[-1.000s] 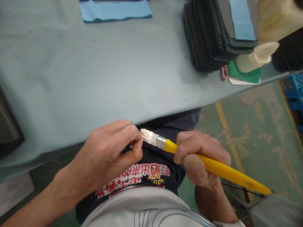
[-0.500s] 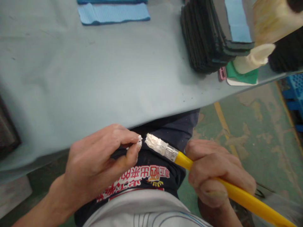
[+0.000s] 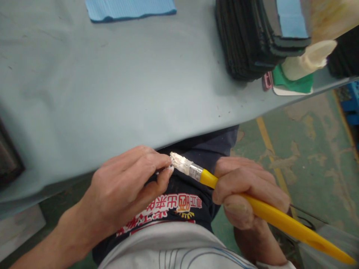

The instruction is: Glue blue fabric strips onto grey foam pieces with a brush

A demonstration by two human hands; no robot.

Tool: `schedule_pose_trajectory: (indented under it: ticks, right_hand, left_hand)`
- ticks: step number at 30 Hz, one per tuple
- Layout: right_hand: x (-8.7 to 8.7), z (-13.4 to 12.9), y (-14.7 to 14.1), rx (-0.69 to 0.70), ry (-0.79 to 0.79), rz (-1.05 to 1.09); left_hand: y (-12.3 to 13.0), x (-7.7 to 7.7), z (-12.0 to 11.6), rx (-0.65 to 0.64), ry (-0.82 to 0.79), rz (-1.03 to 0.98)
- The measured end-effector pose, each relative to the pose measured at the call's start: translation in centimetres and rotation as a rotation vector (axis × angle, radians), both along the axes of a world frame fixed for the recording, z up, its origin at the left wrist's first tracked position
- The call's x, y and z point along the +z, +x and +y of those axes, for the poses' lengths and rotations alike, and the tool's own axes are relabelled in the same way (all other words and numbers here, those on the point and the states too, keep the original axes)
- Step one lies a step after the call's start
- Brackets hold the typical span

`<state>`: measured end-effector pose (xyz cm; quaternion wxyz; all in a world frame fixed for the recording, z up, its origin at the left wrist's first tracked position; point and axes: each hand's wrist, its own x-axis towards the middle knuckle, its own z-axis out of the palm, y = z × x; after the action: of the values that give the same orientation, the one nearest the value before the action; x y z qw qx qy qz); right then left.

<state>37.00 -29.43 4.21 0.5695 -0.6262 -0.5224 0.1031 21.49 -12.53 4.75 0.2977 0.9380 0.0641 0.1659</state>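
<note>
A yellow-handled paintbrush (image 3: 276,215) is in my right hand (image 3: 249,190), fingers closed around the handle. Its bristles (image 3: 181,162) look stiff and are caked with whitish matter, held by a metal band. My left hand (image 3: 134,179) pinches thumb and forefinger together right at the bristle tips. White residue (image 3: 171,163) clings to those fingertips and shows between them; whether they also grip some bristles I cannot tell. Both hands are over my lap, just in front of the table edge.
The table (image 3: 126,86) has a grey-blue cover. On it lie a ribbed blue strip (image 3: 131,9), a tall stack of dark pads (image 3: 246,41), a whitish bottle (image 3: 301,67) on a green piece (image 3: 294,80), and a small pink object (image 3: 267,81). A dark-edged object (image 3: 9,157) is at left.
The brush and my right hand have moved left, while my left hand has shifted slightly right. The gap between left fingertips and bristles has closed. The view has tilted slightly.
</note>
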Motion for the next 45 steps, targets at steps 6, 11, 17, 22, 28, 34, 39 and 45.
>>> schedule_pose_trajectory:
  ticks: [6,11,17,22,28,34,39,45]
  right_hand:
    - [0.2,0.2,0.2,0.019,-0.021,-0.033]
    - [0.6,0.7,-0.4,-0.027,-0.004,-0.029]
    - [1.4,0.4,-1.4,-0.205,-0.004,0.045]
    - [1.4,0.1,-1.2,-0.073,-0.002,0.018]
    - [1.5,-0.4,-1.1,-0.015,-0.072,0.025]
    - [1.6,-1.1,-0.3,0.115,-0.113,-0.028]
    - [1.4,-0.9,1.0,0.249,-0.093,-0.170]
    - [0.7,-0.5,1.4,0.295,-0.053,-0.270]
  left_hand:
    - [0.3,-0.2,0.0,-0.053,0.016,0.006]
    - [0.1,-0.4,0.0,-0.033,0.004,-0.011]
    - [-0.4,0.2,0.3,0.221,0.000,0.060]
    - [-0.7,0.6,0.3,0.127,-0.152,0.065]
    - [-0.3,0.7,0.6,0.155,-0.475,0.198]
    - [0.1,0.4,0.8,0.190,-0.882,0.404]
    - [0.2,0.3,1.0,0.224,-0.966,0.428]
    - [0.4,0.0,1.1,0.217,-1.012,0.428]
